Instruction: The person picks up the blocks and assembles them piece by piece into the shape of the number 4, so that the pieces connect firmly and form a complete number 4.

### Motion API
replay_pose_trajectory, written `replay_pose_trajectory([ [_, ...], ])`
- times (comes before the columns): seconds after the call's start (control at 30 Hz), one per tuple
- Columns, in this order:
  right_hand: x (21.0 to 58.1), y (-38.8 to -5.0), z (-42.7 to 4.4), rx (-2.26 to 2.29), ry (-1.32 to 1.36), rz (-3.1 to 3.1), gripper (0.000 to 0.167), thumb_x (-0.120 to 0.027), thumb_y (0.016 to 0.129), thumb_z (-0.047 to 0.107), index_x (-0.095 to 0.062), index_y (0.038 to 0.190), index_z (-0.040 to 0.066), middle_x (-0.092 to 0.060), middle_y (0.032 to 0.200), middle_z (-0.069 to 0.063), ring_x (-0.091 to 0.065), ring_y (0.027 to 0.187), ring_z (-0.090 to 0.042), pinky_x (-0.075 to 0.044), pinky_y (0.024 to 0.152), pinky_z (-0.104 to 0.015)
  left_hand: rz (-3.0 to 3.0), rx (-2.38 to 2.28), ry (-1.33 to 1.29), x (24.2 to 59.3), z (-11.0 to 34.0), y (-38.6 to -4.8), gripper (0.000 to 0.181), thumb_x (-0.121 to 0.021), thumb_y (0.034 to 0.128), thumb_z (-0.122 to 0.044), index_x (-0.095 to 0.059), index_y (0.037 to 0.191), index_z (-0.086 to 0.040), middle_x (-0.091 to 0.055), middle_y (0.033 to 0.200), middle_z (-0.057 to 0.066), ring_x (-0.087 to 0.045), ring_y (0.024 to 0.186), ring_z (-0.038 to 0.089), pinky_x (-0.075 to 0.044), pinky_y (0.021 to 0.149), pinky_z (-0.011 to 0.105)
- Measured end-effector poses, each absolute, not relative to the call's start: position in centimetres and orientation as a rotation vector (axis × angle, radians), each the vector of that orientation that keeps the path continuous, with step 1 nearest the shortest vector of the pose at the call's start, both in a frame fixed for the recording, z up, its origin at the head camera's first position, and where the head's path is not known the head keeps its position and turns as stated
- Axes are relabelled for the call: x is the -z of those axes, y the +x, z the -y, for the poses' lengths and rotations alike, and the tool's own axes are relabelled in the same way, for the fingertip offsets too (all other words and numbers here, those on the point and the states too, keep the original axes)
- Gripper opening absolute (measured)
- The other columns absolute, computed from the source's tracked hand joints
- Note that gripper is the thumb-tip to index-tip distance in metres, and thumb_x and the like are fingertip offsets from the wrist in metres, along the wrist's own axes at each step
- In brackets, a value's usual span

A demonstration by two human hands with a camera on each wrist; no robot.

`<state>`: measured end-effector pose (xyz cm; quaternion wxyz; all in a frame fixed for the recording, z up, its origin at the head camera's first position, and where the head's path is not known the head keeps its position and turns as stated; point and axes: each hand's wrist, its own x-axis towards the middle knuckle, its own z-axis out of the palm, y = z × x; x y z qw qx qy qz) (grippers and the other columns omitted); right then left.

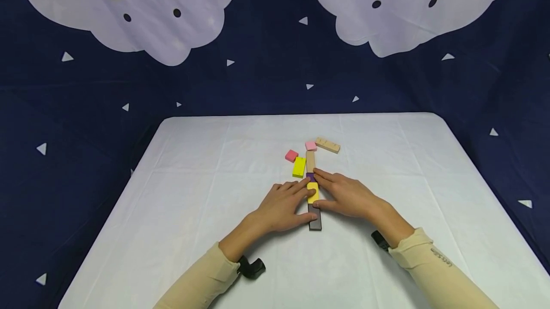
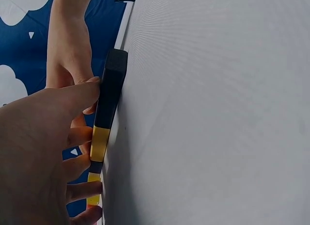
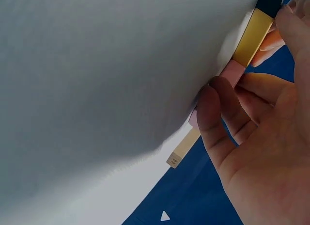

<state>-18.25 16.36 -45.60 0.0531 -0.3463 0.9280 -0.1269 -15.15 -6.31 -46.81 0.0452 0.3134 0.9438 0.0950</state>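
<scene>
Left arm point(image 1: 195, 280) and right arm point(image 1: 442, 271) stretched forward and angled inward, left hand point(image 1: 280, 207) and right hand point(image 1: 349, 197) held close together, backs seen from above, fingers point(image 1: 333, 183) extended and slightly bent, thumbs point(image 1: 304, 218) spread apart from fingers.

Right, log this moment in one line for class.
left fingers: touching block row; right fingers: touching block row; bright yellow block: beside row

Head view bright — both wrist views dimmer, with soft grey shadow across the white tabletop point(image 3: 97, 70)
</scene>
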Motion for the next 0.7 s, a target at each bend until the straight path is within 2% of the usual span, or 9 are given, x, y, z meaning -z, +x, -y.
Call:
replay_pose_trajectory([
  [0.23,45.58,-18.31,-16.38,0.408,-1.068,-2.809,0.078,-0.056,0.088,0.061,-0.038,0.148,0.014,-0.028,0.155,-0.001,-0.044,0.129,-0.027,-0.046,0.091,-0.052,-2.886,-0.286,0.952,46.5,6.35,-15.02,0.073,-0.038,0.0876,-0.074,-0.041,0.146,-0.03,-0.019,0.158,-0.005,-0.031,0.137,0.021,-0.033,0.101,0.048],
  [0.7,45.69,-18.34,-16.48,0.372,-1.08,-2.797,0.078,-0.054,0.089,0.062,-0.037,0.149,0.014,-0.026,0.156,-0.001,-0.043,0.13,-0.028,-0.046,0.09,-0.053,-2.882,-0.279,0.948,46.65,6.31,-15.09,0.074,-0.036,0.0872,-0.075,-0.04,0.146,-0.031,-0.018,0.158,-0.006,-0.03,0.138,0.02,-0.032,0.102,0.048],
])
